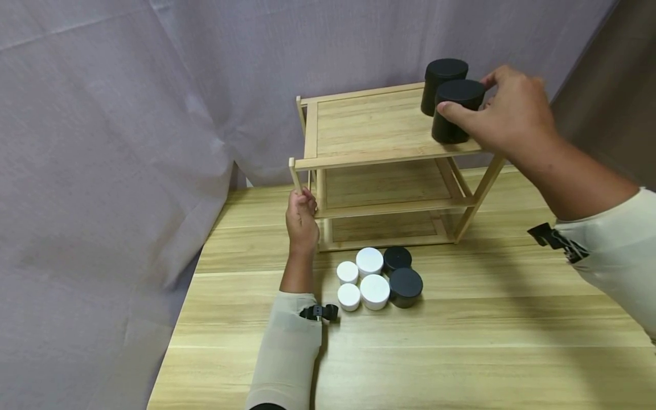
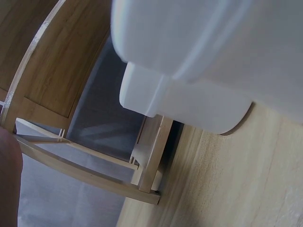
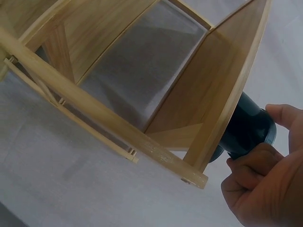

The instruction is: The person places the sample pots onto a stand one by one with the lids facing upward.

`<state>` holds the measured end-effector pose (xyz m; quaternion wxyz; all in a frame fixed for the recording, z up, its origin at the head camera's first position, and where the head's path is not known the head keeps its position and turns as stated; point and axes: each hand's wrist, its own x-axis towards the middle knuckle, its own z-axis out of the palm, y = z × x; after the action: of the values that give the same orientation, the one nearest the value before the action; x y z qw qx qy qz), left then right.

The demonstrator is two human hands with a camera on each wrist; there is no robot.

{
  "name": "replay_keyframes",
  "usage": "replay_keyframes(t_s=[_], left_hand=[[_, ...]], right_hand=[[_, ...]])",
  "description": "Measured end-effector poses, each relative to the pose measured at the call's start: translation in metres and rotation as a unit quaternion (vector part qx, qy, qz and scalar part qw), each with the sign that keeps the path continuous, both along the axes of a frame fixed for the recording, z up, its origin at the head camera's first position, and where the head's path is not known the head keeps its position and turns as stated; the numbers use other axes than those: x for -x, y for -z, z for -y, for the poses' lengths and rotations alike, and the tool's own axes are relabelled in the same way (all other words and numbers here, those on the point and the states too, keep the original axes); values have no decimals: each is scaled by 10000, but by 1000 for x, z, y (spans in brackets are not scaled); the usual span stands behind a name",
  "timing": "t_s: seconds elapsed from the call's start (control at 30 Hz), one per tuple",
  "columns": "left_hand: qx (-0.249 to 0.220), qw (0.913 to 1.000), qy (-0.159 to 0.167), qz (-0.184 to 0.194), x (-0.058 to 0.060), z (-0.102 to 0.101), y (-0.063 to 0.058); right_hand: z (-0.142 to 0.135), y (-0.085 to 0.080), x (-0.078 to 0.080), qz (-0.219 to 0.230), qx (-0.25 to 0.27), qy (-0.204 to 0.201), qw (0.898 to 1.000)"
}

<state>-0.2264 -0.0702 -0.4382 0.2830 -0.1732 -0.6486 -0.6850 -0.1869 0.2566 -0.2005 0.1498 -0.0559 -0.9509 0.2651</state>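
Wood makes your big rack (image 1: 394, 208), and it could tip or slide on the table (image 1: 512, 319) if your right hand (image 1: 517, 117) leans hard on the right end of the top shelf (image 1: 364, 125), or if your left hand (image 1: 301, 221) tugs the post (image 1: 296, 177). Your front jar (image 1: 463, 91), tall and black, is near the shelf's front edge, so it could drop if you let go too far out or your thumb slips. Push it back too hard and you might knock over the back jar (image 1: 447, 68). If one falls, it could bump the low things in front of the rack: your black tubs (image 1: 406, 283), white tubs (image 1: 374, 289) and tiny tubs (image 1: 349, 296). Those tiny ones could get brushed if your left arm swings right. As for where things are, the rack's front left post is right inside your left hand, with your fingers curled round it. Your right hand pinches the front jar, thumb on one side and fingers on the other, so the jar sits between them. You can't tell from these views if its bottom rests fully on the shelf. The back jar stands just behind it, a bit to the left. All the tubs are low down, well apart from your right hand.
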Motion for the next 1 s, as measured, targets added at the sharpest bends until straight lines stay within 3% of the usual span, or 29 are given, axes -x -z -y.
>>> replay_keyframes(t_s=[0.53,1.0], left_hand=[[-66,10000,54,-27,1,-1,2],[-143,9999,5,12,0,3,3]], right_hand=[[-8,4,0,-30,-288,-62,9996],[1,3,-4,325,-390,6,9987]])
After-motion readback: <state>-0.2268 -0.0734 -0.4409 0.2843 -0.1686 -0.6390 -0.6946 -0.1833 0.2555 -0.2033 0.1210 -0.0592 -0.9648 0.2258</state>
